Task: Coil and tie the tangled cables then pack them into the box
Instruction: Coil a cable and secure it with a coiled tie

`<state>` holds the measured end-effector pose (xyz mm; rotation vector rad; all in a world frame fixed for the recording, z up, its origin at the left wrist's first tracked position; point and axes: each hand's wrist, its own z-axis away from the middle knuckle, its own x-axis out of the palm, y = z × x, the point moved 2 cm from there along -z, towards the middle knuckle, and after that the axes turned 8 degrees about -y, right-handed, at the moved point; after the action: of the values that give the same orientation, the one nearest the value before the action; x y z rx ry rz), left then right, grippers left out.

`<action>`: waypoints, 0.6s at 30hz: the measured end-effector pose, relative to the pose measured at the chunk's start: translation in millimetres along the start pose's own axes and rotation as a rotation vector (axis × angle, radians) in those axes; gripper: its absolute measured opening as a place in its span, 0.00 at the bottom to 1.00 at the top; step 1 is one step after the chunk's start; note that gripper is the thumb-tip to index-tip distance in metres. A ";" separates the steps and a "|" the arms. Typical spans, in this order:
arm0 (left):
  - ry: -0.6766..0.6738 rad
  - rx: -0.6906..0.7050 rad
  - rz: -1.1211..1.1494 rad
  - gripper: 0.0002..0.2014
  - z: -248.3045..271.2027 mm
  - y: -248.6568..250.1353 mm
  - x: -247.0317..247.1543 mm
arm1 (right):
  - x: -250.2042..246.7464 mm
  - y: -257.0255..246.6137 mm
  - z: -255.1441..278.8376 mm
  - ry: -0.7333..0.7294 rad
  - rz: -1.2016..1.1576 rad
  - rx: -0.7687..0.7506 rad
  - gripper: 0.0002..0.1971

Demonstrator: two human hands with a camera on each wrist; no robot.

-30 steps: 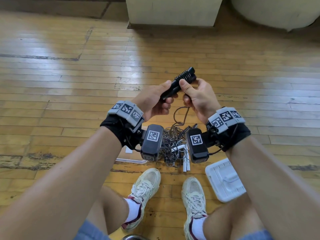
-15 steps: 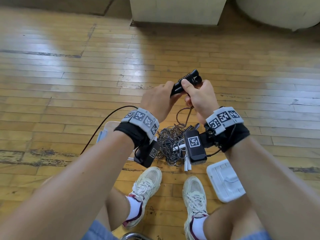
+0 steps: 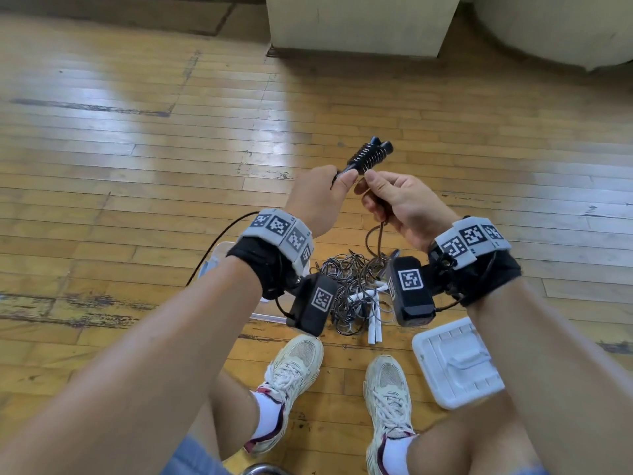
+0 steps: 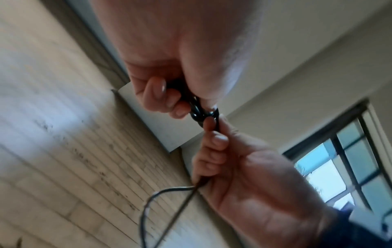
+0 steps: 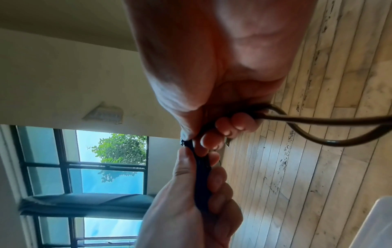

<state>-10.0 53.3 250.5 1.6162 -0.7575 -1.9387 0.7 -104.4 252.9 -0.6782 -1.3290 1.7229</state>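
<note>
Coiled black cable (image 3: 368, 158) slants up and away to the right, lower end gripped by left hand (image 3: 317, 197); right hand (image 3: 402, 204) pinches its loose brown strand (image 3: 373, 241).

- Daylight is being thrown from the window (image 5: 84, 176); glare patches are being cast on the floor (image 3: 137, 149) beyond the hands.
- Both wrist views are being smeared by blur.

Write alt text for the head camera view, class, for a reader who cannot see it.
Two hands, left hand and right hand, hold a tightly wound black cable bundle above a wooden floor. Below them lie a tangled cable pile, a white lid and the person's white sneakers.
</note>
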 end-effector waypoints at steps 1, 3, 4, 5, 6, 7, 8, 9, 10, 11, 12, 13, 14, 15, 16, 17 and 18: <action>-0.020 -0.010 0.116 0.23 -0.1 0.4 1.5 | -0.5 0.0 0.1 -0.004 -0.007 -0.011 0.15; -0.068 -0.052 0.419 0.24 2.6 3.1 3.3 | -1.6 -0.1 0.1 -0.012 -0.025 -0.030 0.15; -0.101 -0.074 0.558 0.24 4.0 4.8 3.9 | -2.8 -0.9 0.5 -0.007 -0.044 -0.036 0.15; -0.133 -0.087 0.663 0.24 5.7 6.1 3.7 | -4.0 -1.4 0.6 0.003 -0.067 -0.037 0.14; -0.163 -0.091 0.738 0.24 7.2 7.0 3.4 | -4.9 -2.0 0.8 0.016 -0.087 -0.035 0.14; -0.193 -0.087 0.797 0.25 8.5 8.3 2.7 | -5.9 -2.5 1.3 0.034 -0.101 -0.032 0.14; -0.216 -0.082 0.848 0.24 9.7 9.0 2.1 | -5.9 -2.4 1.3 0.052 -0.113 -0.029 0.14; -0.233 -0.082 0.894 0.24 11.0 10.7 1.4 | -6.4 -2.1 1.3 0.067 -0.124 -0.026 0.13; -0.240 -0.090 0.933 0.23 11.8 12.0 0.8 | -6.7 -2.0 1.1 0.080 -0.138 -0.022 0.12; -0.244 -0.102 0.964 0.24 12.8 13.9 -0.1 | -7.4 -2.0 0.9 0.092 -0.150 -0.017 0.10; -0.250 -0.114 0.985 0.24 13.3 15.3 -0.7 | -8.2 -2.4 0.6 0.105 -0.158 -0.010 0.09; -0.263 -0.122 1.002 0.24 13.9 16.3 -1.5 | -9.0 -3.0 0.4 0.117 -0.161 -0.006 0.09; -0.286 -0.127 1.017 0.25 13.9 17.0 -1.7 | -9.8 -3.6 0.6 0.126 -0.163 -0.009 0.09; -0.315 -0.132 1.032 0.25 14.4 17.1 -1.8 | -10.1 -3.7 0.9 0.130 -0.164 -0.017 0.10; -0.345 -0.135 1.045 0.25 15.1 17.0 -1.9 | -10.5 -4.0 1.3 0.130 -0.169 -0.031 0.13; -0.372 -0.137 1.054 0.24 15.7 17.2 -2.5 | -10.7 -4.2 1.9 0.127 -0.172 -0.051 0.15; -0.391 -0.138 1.053 0.24 16.1 17.5 -3.0 | -10.5 -4.1 1.7 0.123 -0.172 -0.079 0.16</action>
<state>-24.9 44.4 267.1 0.5067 -1.2547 -1.4283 5.8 -113.9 256.6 -0.6829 -1.3349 1.4749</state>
